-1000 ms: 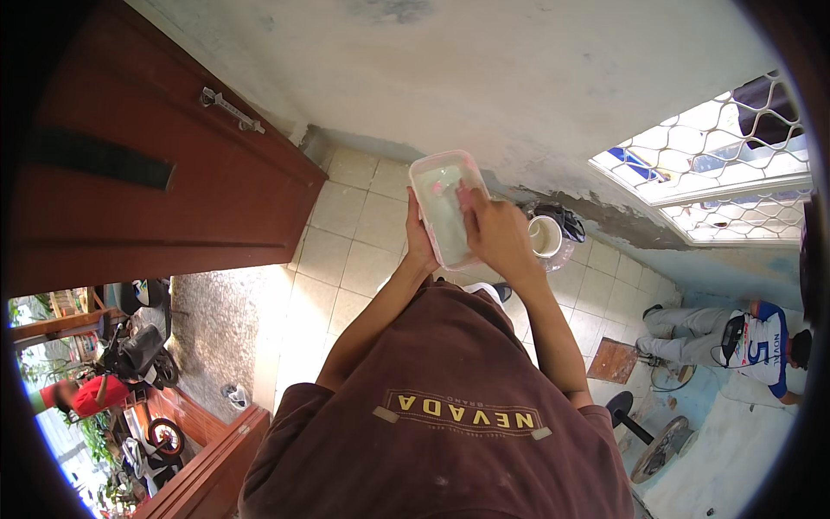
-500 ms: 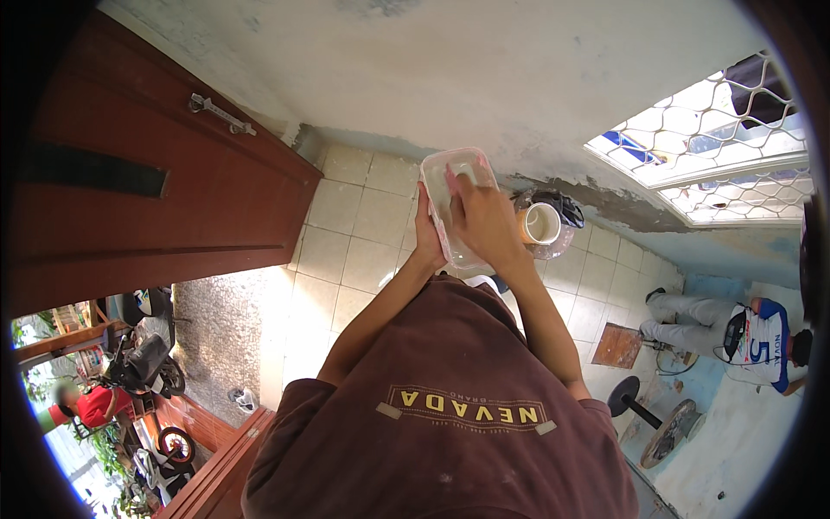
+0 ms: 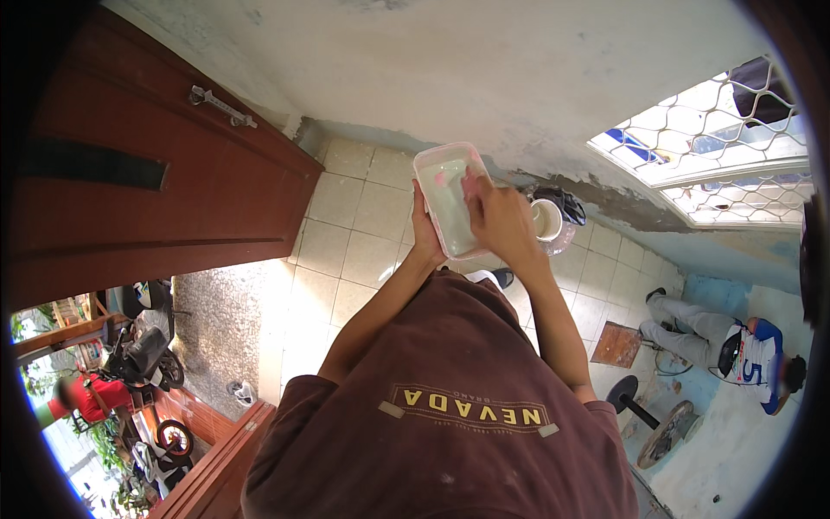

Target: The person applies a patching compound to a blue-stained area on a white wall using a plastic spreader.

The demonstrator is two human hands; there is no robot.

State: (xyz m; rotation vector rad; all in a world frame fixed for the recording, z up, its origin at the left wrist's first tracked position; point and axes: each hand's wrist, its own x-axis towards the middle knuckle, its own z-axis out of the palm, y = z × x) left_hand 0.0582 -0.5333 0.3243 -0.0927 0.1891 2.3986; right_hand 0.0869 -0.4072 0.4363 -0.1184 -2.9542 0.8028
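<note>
My left hand (image 3: 424, 232) grips the side of a clear rectangular plastic container (image 3: 421, 164) with a pinkish rim. Pale, whitish paste or liquid (image 3: 451, 203) lies inside, with a pink patch near the far end. Over the container's right side, my right hand (image 3: 504, 223) has its fingers closed on a small flat pink thing (image 3: 471, 184), whose kind I cannot make out. Its fingertips reach down into the container, and the hand's back hides part of it.
A white tub (image 3: 546, 221) and a black plastic bag (image 3: 568, 206) sit right of the container, by the wall. A brown door (image 3: 173, 221) stands left, a grilled window (image 3: 718, 138) right. Another person (image 3: 735, 346) is at far right, near a round-based stand (image 3: 666, 432). Motorbikes are outside.
My right hand has slid with the pink thing toward the container's right side, uncovering more of the pale contents. The container has shifted slightly. The person at far right has bent lower.
</note>
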